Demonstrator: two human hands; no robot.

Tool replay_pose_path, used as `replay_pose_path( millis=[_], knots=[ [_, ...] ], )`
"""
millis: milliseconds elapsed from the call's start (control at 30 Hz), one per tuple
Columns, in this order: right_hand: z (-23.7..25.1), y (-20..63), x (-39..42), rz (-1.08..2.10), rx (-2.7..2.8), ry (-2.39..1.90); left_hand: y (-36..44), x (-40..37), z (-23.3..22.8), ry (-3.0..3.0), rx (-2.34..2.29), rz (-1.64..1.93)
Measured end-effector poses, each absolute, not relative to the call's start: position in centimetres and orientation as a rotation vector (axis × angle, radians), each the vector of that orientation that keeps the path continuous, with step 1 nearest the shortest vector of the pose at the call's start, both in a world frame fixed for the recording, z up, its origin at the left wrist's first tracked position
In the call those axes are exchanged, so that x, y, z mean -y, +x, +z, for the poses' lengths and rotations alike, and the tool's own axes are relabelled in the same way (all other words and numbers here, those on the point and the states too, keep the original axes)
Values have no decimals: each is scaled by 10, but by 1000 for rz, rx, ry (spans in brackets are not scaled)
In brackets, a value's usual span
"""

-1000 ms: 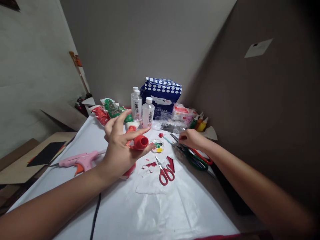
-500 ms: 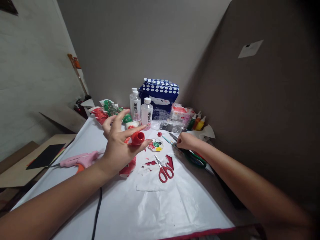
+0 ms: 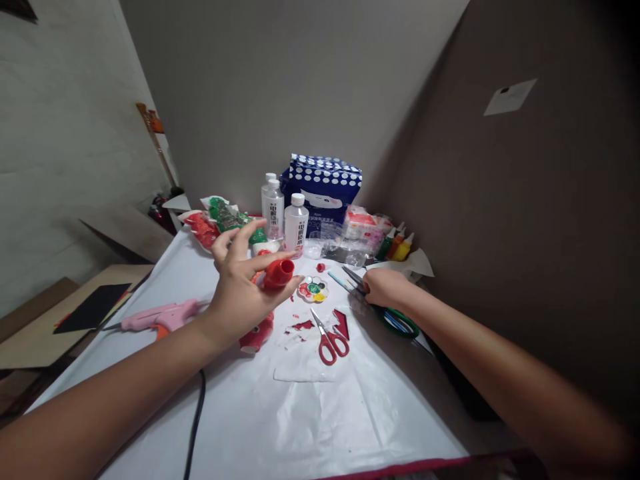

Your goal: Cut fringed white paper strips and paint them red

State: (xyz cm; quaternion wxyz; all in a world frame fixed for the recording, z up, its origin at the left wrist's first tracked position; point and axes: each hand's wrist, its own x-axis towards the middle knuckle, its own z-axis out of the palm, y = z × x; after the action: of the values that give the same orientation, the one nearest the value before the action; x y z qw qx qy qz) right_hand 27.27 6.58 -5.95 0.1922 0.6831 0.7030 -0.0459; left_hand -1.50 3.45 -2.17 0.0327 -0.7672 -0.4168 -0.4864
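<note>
My left hand point(image 3: 237, 290) is raised over the table, holding a short, hollow red piece shaped like a bottle neck point(image 3: 279, 273) between thumb and fingers. Its open end points right. At the table's right side, my right hand point(image 3: 387, 287) is closed around the middle of the green-handled scissors point(image 3: 401, 324), whose blades stick out to the left past the fingers. A blue-white brush or pen point(image 3: 337, 279) lies beside those blades. Red-handled scissors point(image 3: 330, 343) rest on the white tabletop, near red scraps point(image 3: 341, 325) and a flower-shaped paint palette point(image 3: 313, 289).
A pink glue gun point(image 3: 163, 317) and its black cord point(image 3: 196, 420) lie on the left. Clear bottles point(image 3: 297, 227), a blue bag point(image 3: 323, 180) and paint bottles point(image 3: 401, 248) line the back. Red and green painted pieces point(image 3: 225, 217) stand back left. A small red cap point(image 3: 321, 267) sits behind the palette.
My right hand has shifted slightly right and down along the green-handled scissors. The red piece in my left hand has turned a little. The view has moved slightly.
</note>
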Motion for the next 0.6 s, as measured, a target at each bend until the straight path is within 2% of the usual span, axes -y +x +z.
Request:
replay_pose_path(
  millis=[333,600],
  knots=[
    [-58,278,-67,-297,-2095,1840,-17,-36,-21,-2359,1264,-1500],
    [-53,285,-32,-113,-2080,1859,-17,-37,-21,-2353,1263,-1503]
  ],
)
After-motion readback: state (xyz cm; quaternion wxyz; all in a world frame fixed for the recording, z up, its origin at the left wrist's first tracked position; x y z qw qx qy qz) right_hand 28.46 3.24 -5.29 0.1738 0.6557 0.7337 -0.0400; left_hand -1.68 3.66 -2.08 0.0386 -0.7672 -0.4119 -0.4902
